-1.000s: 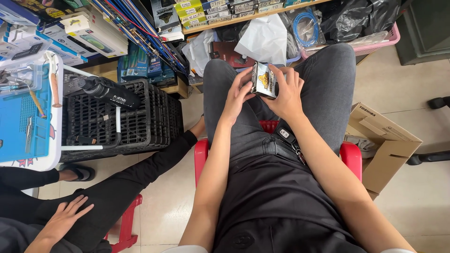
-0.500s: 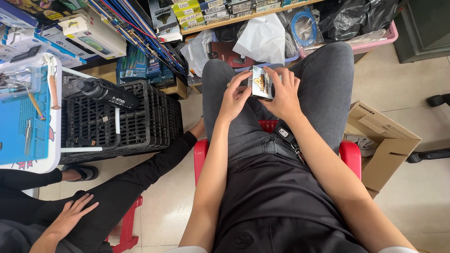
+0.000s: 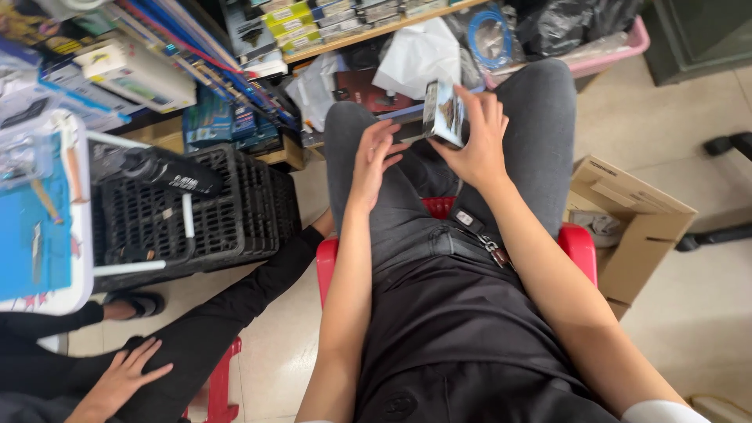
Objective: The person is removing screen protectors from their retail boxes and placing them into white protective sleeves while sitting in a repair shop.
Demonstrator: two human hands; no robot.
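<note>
Small printed cardboard packet [image 3: 445, 114], glossy and rectangular, sits upright in the right hand [image 3: 475, 141], above the knees of a person seated on a red plastic stool [image 3: 578, 244]. From the left: a blue-topped white tray [image 3: 43, 227] borders a black plastic slatted crate [image 3: 196, 215] holding a black tube; a seated neighbour's hand [image 3: 119, 381] rests on a black-trousered leg. At centre, the person's left hand [image 3: 374, 160] lies open and empty, fingers spread, on the left grey-trousered thigh, just beside the packet but apart from it. The right hand's fingers curl around the packet's far edge, thumb beneath. Farther right, an open brown cardboard box [image 3: 636, 227] stands on the pale tiled floor [image 3: 705, 313].
</note>
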